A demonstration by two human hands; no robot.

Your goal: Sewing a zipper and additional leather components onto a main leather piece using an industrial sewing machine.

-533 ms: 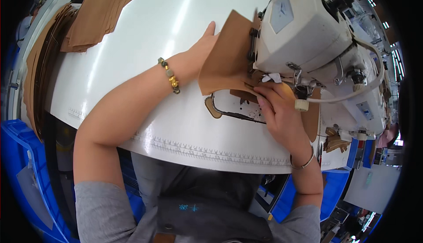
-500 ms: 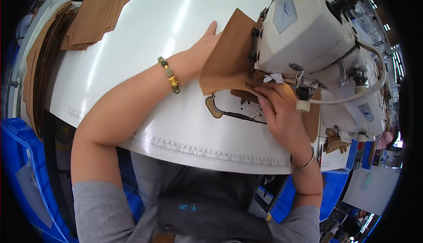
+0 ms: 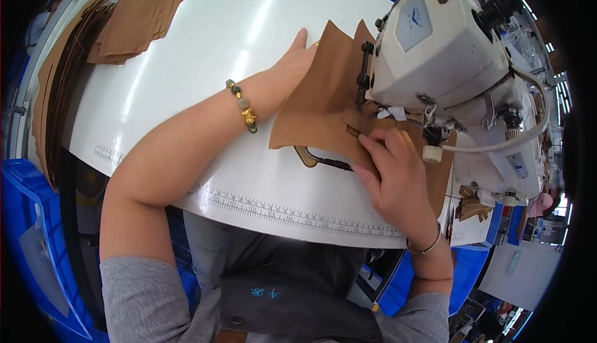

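Observation:
A brown sheet of fabric or leather stands partly raised at the head of a white sewing machine, its lower part on the white table. Fingers and thumb of my right hand are closed on its near edge, beside a small dark slit or strip and close to the presser area. My left hand rests behind the sheet's left side, one finger stretched out against the table. The sheet hides its other fingers, mostly. Below the near edge, part of a dark-rimmed opening in the table shows.
Brown cut pieces lie in a fanned pile at the far left, with a darker-edged stack beside it. A printed ruler runs along the front table edge. Blue bins stand low at both sides. Small brown scraps lie right.
The brown sheet has come nearer and lower, covering more of the table opening. My right hand has shifted slightly nearer with it. A second raised edge shows behind the sheet. My left hand barely moves.

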